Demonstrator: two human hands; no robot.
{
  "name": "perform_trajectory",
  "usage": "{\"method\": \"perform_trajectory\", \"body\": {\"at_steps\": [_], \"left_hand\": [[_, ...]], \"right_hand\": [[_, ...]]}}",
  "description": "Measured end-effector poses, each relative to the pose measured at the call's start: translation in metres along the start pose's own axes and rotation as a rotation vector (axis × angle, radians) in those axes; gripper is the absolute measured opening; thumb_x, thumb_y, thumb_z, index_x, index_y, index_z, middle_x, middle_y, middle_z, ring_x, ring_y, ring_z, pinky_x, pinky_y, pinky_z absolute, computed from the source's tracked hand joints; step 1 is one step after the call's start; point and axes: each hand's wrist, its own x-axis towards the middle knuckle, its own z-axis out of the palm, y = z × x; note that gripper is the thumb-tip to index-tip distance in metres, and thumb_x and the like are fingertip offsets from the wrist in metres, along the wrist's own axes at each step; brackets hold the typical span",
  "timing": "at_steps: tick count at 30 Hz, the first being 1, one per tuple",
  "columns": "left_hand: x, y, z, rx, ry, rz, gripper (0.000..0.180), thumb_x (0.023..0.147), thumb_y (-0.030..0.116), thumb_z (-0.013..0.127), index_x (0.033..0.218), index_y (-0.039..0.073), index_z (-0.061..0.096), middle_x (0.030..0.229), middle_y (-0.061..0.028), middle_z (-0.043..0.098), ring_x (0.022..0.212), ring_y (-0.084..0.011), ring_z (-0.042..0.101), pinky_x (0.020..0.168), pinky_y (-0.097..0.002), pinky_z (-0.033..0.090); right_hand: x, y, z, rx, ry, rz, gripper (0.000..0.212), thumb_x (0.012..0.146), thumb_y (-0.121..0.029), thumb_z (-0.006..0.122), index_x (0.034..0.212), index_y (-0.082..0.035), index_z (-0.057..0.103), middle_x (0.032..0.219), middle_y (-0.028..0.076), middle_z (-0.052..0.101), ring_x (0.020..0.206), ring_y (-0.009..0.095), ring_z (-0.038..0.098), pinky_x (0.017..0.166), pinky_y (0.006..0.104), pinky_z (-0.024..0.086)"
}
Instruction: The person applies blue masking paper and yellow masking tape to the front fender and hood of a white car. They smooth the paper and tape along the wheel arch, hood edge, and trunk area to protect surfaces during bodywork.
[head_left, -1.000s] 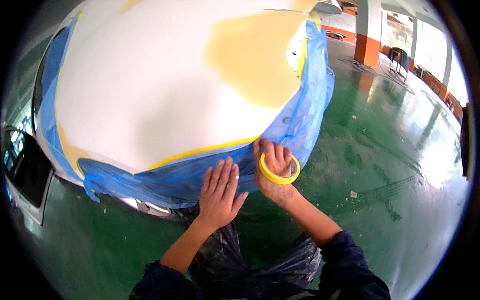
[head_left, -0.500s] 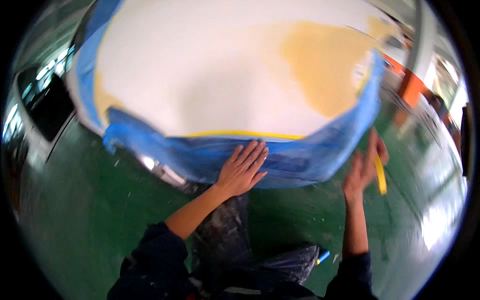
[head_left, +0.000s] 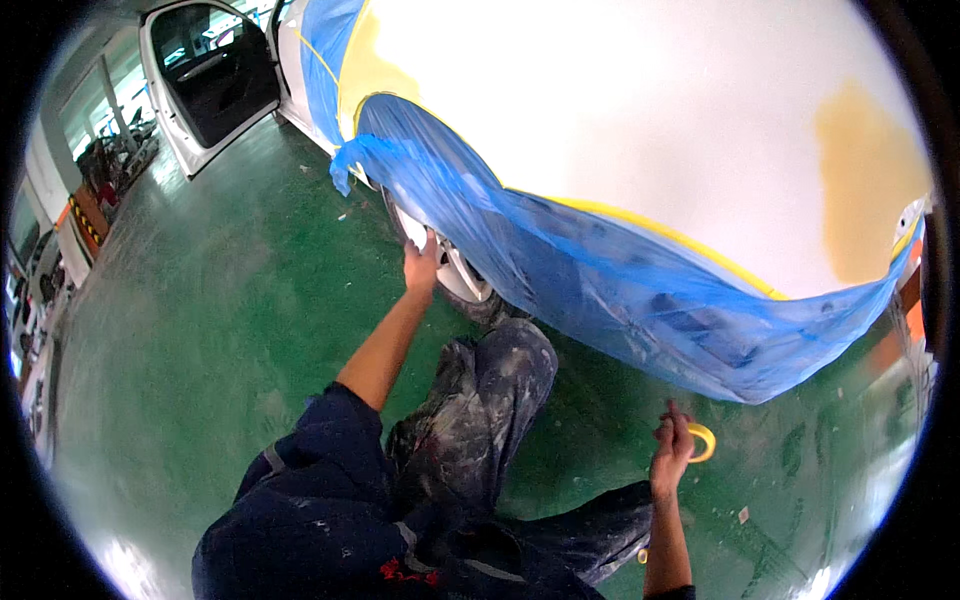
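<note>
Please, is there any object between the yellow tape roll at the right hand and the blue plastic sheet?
No, nothing visible. In the picture, green floor shows in the gap between the yellow tape roll at the right hand and the blue plastic sheet.

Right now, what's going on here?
A person at a white car has the left hand at a wheel; whether it grips is unclear. The right hand, with a roll of yellow tape, is below the blue plastic sheet in view. The sheet hangs over the car's lower part, with a yellow tape strip along part of its upper edge.
</note>
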Motion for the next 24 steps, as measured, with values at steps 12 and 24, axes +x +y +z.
{"method": "perform_trajectory", "body": {"at_steps": [12,24], "left_hand": [[0.134,-0.049,0.003,-0.816,-0.483,-0.255,0.068,0.089,0.036,0.076,0.142,0.008,0.043,0.142,-0.0054,0.051,0.131,-0.0269,0.048,0.111,-0.0482,0.036],[0.124,-0.179,0.01,-0.986,-0.631,-0.498,0.025,0.097,0.021,0.068,0.118,0.012,0.058,0.114,-0.0045,0.066,0.105,-0.0224,0.063,0.09,-0.0452,0.052]], "right_hand": [[0.076,0.029,0.268,1.009,0.067,0.527,0.03,0.099,-0.038,0.064,0.107,-0.01,0.06,0.091,0.0,0.057,0.078,0.014,0.053,0.067,0.0322,0.045],[0.06,0.032,0.268,1.329,0.185,0.281,0.02,0.095,-0.029,0.069,0.104,-0.013,0.059,0.091,-0.002,0.058,0.08,0.015,0.053,0.07,0.0338,0.044]]}}
